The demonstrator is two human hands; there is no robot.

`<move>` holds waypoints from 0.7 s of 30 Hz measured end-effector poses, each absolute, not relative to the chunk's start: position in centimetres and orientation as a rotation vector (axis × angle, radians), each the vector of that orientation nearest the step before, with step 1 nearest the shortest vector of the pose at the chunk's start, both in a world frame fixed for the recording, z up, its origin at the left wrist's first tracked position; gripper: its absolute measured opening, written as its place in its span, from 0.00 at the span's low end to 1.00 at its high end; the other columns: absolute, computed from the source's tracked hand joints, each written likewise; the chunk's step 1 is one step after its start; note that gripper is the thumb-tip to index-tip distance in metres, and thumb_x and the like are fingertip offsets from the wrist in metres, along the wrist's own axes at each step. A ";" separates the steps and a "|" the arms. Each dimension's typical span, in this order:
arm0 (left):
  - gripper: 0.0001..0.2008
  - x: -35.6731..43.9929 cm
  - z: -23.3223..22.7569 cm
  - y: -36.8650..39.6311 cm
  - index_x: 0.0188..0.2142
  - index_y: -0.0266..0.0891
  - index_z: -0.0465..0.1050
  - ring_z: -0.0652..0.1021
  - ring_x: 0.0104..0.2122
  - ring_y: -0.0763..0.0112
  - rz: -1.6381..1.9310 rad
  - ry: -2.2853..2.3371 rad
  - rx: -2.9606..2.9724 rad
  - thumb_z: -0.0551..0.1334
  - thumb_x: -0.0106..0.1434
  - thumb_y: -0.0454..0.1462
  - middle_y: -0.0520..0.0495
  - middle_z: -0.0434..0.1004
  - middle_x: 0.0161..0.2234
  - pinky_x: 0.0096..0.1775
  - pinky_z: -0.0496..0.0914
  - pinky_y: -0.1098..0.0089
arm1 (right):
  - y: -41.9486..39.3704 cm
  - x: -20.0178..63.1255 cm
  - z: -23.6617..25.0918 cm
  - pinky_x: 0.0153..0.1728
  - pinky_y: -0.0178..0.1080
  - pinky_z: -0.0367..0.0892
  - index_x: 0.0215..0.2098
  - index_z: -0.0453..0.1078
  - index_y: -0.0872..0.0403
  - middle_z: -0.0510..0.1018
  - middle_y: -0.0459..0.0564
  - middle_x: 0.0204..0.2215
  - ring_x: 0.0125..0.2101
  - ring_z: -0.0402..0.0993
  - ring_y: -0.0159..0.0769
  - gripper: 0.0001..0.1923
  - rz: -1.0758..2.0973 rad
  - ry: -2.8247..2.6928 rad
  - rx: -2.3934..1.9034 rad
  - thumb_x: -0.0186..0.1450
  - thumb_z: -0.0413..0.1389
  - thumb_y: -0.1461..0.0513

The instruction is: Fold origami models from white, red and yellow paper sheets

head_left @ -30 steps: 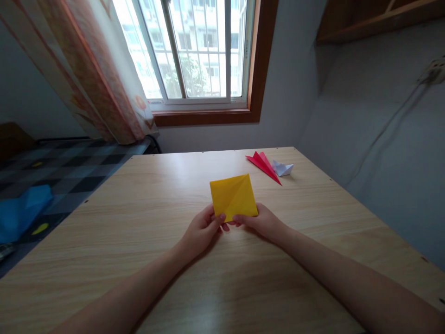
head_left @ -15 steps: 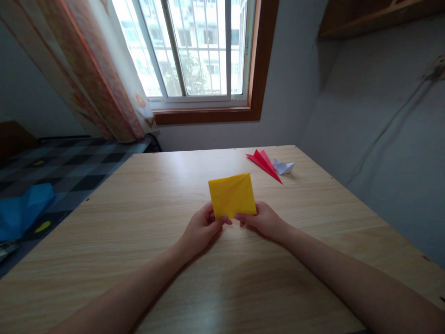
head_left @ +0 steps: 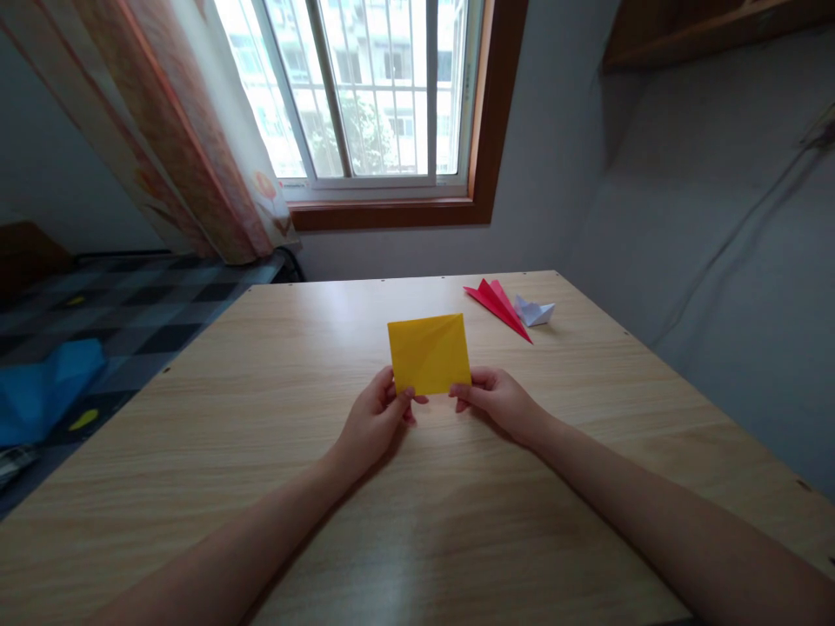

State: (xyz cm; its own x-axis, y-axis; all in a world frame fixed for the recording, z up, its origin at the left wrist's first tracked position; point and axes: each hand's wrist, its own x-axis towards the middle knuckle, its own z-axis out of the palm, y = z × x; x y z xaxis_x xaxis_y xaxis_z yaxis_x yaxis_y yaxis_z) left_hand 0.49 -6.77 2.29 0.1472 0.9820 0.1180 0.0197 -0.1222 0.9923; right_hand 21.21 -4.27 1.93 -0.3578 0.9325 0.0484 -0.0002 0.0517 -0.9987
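Observation:
A yellow folded sheet of paper [head_left: 429,352], roughly square with a faint diagonal crease, is held up above the wooden table [head_left: 261,417]. My left hand [head_left: 378,413] pinches its lower left corner, thumb on the near face. At the lower right corner my right hand [head_left: 492,396] grips it the same way, thumb in front and fingers partly hidden behind. Farther back on the table lie a red paper plane [head_left: 499,309] and, touching or close beside it, a small white paper boat [head_left: 535,311].
A bed with a checked cover [head_left: 163,283] stands left of the table, with a blue folded piece [head_left: 49,391] on it. Beyond the table are a window [head_left: 378,96] and a curtain [head_left: 189,130]. A cable [head_left: 724,243] runs down the right wall.
Both hands have raised the yellow paper slightly and shifted it a little left. The thumbs now sit farther apart, nearer its lower corners.

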 end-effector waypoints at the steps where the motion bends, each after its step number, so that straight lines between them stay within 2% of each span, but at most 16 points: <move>1: 0.15 0.5 2.3 -6.8 0.44 0.37 0.68 0.73 0.26 0.73 1.180 1.061 1.378 0.63 0.61 0.42 0.48 0.77 0.32 0.30 0.69 0.71 | -4.2 21.3 1.9 0.32 0.38 0.64 0.23 0.73 0.55 0.76 0.47 0.23 0.27 0.69 0.35 0.18 1.418 -1.514 -0.992 0.57 0.64 0.49; 6: 0.12 0.6 2.9 -6.9 0.41 0.38 0.69 0.71 0.25 0.73 1.203 1.085 1.355 0.62 0.62 0.43 0.51 0.75 0.29 0.30 0.68 0.72 | -4.0 21.6 1.7 0.36 0.40 0.64 0.26 0.75 0.56 0.79 0.50 0.25 0.29 0.71 0.36 0.22 1.435 -1.505 -0.968 0.61 0.59 0.45; 15: 0.12 0.4 3.5 -7.0 0.35 0.36 0.71 0.72 0.26 0.72 1.171 1.145 1.375 0.62 0.62 0.45 0.47 0.79 0.31 0.31 0.67 0.71 | -3.6 22.0 1.2 0.37 0.38 0.63 0.27 0.76 0.56 0.80 0.50 0.26 0.29 0.72 0.35 0.21 1.542 -1.442 -0.923 0.60 0.61 0.46; 21: 0.14 0.1 2.8 -6.8 0.35 0.36 0.72 0.72 0.25 0.72 1.158 1.114 1.390 0.62 0.62 0.46 0.46 0.79 0.31 0.29 0.67 0.71 | -3.5 22.0 0.6 0.40 0.39 0.66 0.35 0.78 0.56 0.80 0.51 0.30 0.33 0.74 0.36 0.19 1.584 -1.397 -0.863 0.61 0.62 0.48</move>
State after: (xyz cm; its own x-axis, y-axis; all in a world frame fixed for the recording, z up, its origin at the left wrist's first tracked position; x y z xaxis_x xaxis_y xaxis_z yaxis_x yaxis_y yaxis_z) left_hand 0.11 -6.75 2.81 0.1272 0.9870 0.0984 0.0595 -0.1066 0.9925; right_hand 22.05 -3.48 0.62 -0.4160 0.9088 0.0301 -0.1436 -0.0329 -0.9891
